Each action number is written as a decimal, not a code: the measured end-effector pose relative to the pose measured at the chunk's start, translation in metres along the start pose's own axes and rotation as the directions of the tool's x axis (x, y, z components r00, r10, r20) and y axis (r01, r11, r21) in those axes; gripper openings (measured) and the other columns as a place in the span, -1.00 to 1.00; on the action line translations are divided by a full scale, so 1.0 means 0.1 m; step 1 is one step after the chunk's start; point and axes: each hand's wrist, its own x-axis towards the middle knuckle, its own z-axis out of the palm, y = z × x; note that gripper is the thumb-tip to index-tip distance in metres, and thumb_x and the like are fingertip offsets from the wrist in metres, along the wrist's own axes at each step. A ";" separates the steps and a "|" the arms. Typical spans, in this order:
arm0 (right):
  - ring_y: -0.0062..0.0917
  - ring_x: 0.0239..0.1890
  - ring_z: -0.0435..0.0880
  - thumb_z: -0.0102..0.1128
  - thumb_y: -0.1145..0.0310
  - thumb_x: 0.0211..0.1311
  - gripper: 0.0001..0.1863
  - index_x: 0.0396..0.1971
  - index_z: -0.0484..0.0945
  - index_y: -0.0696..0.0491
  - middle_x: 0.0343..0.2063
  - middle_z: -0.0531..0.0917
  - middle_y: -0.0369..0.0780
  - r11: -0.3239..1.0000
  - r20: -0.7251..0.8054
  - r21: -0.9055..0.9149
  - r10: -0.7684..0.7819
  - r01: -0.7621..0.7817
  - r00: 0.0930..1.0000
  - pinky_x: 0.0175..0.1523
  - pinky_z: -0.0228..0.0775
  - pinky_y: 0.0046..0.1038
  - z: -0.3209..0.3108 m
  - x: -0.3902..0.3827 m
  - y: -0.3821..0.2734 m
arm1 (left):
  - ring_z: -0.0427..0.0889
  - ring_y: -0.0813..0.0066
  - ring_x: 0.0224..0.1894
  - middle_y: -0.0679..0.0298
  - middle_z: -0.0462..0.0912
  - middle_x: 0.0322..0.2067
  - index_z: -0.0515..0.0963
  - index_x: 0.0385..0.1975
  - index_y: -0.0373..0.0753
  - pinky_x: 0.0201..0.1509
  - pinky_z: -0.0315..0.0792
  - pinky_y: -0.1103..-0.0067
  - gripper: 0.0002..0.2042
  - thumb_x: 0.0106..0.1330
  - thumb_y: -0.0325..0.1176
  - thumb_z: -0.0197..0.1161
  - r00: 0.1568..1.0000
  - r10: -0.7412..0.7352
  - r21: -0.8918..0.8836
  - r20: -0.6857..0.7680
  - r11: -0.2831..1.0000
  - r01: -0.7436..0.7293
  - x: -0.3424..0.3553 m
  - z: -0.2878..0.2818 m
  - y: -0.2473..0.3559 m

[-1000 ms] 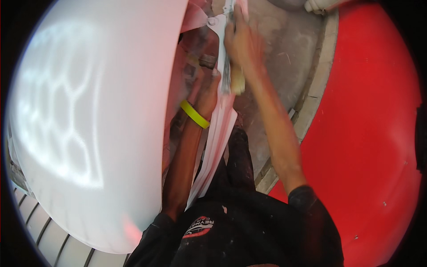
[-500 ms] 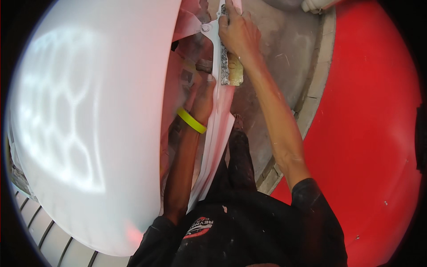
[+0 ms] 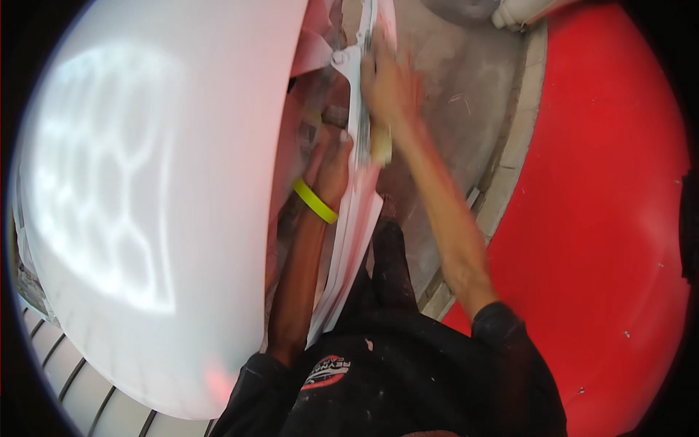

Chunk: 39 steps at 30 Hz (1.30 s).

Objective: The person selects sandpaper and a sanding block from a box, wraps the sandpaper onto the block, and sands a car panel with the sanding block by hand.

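Observation:
A long narrow white car body panel (image 3: 354, 207) runs away from my body in the middle. My left hand (image 3: 333, 164), below a yellow wristband (image 3: 314, 201), grips its left edge with the thumb on top; the other fingers are mostly hidden. My right hand (image 3: 395, 89) is smeared by motion and lies along the panel's far part. Under it is a yellowish sanding block (image 3: 381, 146), its grey, worn face against the panel. The palm and fingers cover most of the block.
A big glossy white car panel (image 3: 211, 197) fills the left side. To the right, a kerb of pale blocks (image 3: 513, 142) borders a large red surface (image 3: 597, 218). Dusty grey concrete (image 3: 451, 109) lies between. Grey slats (image 3: 95, 400) show at lower left.
My right hand and the sanding block have slid toward me along the panel. My left hand keeps its hold. The view has shifted slightly.

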 end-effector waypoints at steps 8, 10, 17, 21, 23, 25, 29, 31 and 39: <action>0.19 -0.16 0.66 0.00 0.20 0.41 -0.38 0.46 0.30 -0.14 -0.04 0.55 0.25 0.997 0.027 0.042 -0.062 0.060 0.998 -0.03 0.53 0.10 -0.04 0.17 0.16 | 0.29 0.31 0.42 0.03 0.38 0.37 0.31 0.38 -0.51 0.50 0.14 0.46 -0.35 0.66 0.05 -0.14 0.993 -0.103 0.299 -0.051 0.947 0.113 -0.12 0.16 0.40; 0.20 -0.16 0.66 -0.01 0.18 0.41 -0.39 0.46 0.30 -0.13 -0.05 0.56 0.26 1.000 0.060 -0.002 -0.019 0.019 0.998 -0.02 0.52 0.12 -0.09 0.44 0.07 | 0.29 0.31 0.42 0.03 0.38 0.37 0.30 0.39 -0.51 0.50 0.15 0.47 -0.35 0.66 0.05 -0.14 0.996 -0.082 0.107 0.042 0.991 0.077 -0.04 0.09 0.25; 0.16 -0.15 0.66 -0.01 0.16 0.41 -0.41 0.43 0.34 -0.11 -0.02 0.57 0.22 0.992 0.108 0.122 -0.027 0.014 0.994 0.00 0.50 0.11 -0.11 -0.55 0.05 | 0.30 0.37 0.40 0.06 0.39 0.36 0.31 0.38 -0.50 0.49 0.15 0.50 -0.38 0.67 0.00 -0.10 0.997 0.069 -0.020 0.023 0.997 -0.068 -0.10 0.01 0.24; 0.16 -0.12 0.64 0.07 0.21 0.39 -0.39 0.45 0.33 -0.16 -0.02 0.57 0.16 0.993 0.017 0.063 -0.097 0.095 0.995 0.03 0.50 0.09 -0.06 0.46 0.16 | 0.29 0.37 0.41 0.07 0.39 0.36 0.32 0.38 -0.49 0.50 0.14 0.48 -0.40 0.67 -0.02 -0.08 0.994 0.098 0.094 -0.036 0.991 -0.095 -0.02 0.14 0.27; 0.16 -0.11 0.64 0.08 0.22 0.38 -0.38 0.45 0.33 -0.17 -0.02 0.56 0.16 0.995 0.005 0.046 -0.084 0.084 0.996 0.04 0.49 0.09 -0.02 0.41 0.16 | 0.27 0.35 0.44 0.06 0.35 0.40 0.27 0.41 -0.48 0.51 0.13 0.49 -0.39 0.66 -0.02 -0.06 0.994 -0.048 -0.040 0.099 0.998 0.052 -0.02 0.09 0.32; 0.16 -0.10 0.64 0.10 0.23 0.37 -0.37 0.46 0.33 -0.18 -0.01 0.55 0.16 0.995 -0.012 0.041 -0.093 0.094 0.996 0.04 0.51 0.07 0.00 0.19 0.09 | 0.33 0.40 0.36 0.12 0.43 0.30 0.34 0.36 -0.42 0.46 0.17 0.49 -0.48 0.65 -0.10 -0.06 0.993 -0.090 -0.267 0.082 0.958 0.109 -0.05 0.05 0.17; 0.13 -0.16 0.66 0.11 0.23 0.36 -0.34 0.48 0.30 -0.19 -0.02 0.54 0.13 0.999 0.079 0.054 -0.013 0.009 0.997 -0.04 0.56 0.01 -0.08 -0.85 0.01 | 0.25 0.40 0.45 0.11 0.27 0.45 0.19 0.45 -0.48 0.52 0.11 0.51 -0.37 0.66 -0.02 -0.07 0.994 0.090 -0.110 0.056 0.990 -0.084 -0.06 0.04 0.22; 0.14 -0.20 0.66 0.10 0.23 0.37 -0.33 0.49 0.28 -0.22 -0.01 0.52 0.13 0.998 0.099 0.064 -0.003 -0.004 0.995 -0.09 0.58 -0.02 -0.07 -0.62 0.02 | 0.26 0.40 0.45 0.10 0.30 0.43 0.20 0.45 -0.47 0.53 0.10 0.50 -0.37 0.66 -0.02 -0.07 0.996 0.078 -0.128 0.041 0.989 -0.072 -0.05 0.06 0.17; 0.14 -0.17 0.64 0.07 0.16 0.40 -0.37 0.47 0.29 -0.23 -0.05 0.53 0.17 0.999 -0.064 0.019 -0.033 0.034 0.997 -0.03 0.52 0.07 0.05 -0.05 0.17 | 0.47 0.49 0.23 0.17 0.53 0.21 0.37 0.35 -0.39 0.35 0.35 0.53 -0.48 0.65 -0.07 -0.03 0.959 -0.183 -0.452 0.215 0.852 0.264 0.05 0.11 0.17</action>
